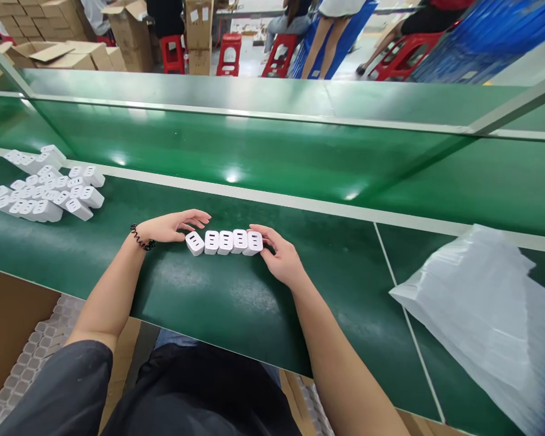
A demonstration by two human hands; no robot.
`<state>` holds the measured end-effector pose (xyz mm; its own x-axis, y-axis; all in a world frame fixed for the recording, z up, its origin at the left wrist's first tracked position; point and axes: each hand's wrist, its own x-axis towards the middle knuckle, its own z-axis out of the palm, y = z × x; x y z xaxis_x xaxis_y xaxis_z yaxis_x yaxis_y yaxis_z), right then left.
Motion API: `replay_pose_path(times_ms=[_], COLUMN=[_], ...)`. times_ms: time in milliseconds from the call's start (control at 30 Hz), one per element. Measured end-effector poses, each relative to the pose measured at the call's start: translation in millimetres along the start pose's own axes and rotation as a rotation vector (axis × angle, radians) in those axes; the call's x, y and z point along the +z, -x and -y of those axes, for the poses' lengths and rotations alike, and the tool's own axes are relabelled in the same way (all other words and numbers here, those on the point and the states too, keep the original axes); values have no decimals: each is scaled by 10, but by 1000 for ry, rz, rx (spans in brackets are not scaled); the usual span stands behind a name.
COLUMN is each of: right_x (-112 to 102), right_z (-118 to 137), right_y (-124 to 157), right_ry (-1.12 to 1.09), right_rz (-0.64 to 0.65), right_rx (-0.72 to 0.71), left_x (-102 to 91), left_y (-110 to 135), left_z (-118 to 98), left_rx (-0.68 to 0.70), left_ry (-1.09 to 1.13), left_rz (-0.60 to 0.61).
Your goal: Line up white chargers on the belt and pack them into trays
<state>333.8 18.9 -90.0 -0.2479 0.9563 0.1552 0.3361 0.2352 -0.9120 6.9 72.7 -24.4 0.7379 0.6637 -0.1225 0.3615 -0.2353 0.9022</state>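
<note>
On the green bench in front of me stands a short row of several white USB chargers [225, 241], port faces up. The leftmost charger [195, 243] leans and sits slightly apart from the others. My left hand [175, 226], with a dark beaded bracelet at the wrist, is beside it; its fingers stretch out over the row's left end, and the thumb is close to the charger. At the other end my right hand [279, 254] has its thumb and fingers around the edge of the rightmost charger [254, 243].
A loose pile of white chargers [49, 188] lies at the left. Translucent plastic bags [476, 303] cover the right side. An open carton [13, 327] with rows of clear plastic pieces is below the bench at left. Beyond the green belt [236, 145] are people, red stools and cartons.
</note>
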Motion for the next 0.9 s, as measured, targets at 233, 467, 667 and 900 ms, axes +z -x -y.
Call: replay_pose_path(times_ms=[233,467,667,900], right_x=[-71,-59,-120,-129], right_z=[186,219,245,229], right_y=[48,47,68,72], right_ry=[47,116,128,218], right_rz=[218,154,198,221], right_rx=[-38,-42,-26,-127], left_x=[203,462,438,463], left_y=[9,-189,-204,-259], left_z=[-132,-197,-207,-219], left_rx=[13,-36,8,34], left_ry=[-211,-190,-190,-197], left_rz=[104,34,33,61])
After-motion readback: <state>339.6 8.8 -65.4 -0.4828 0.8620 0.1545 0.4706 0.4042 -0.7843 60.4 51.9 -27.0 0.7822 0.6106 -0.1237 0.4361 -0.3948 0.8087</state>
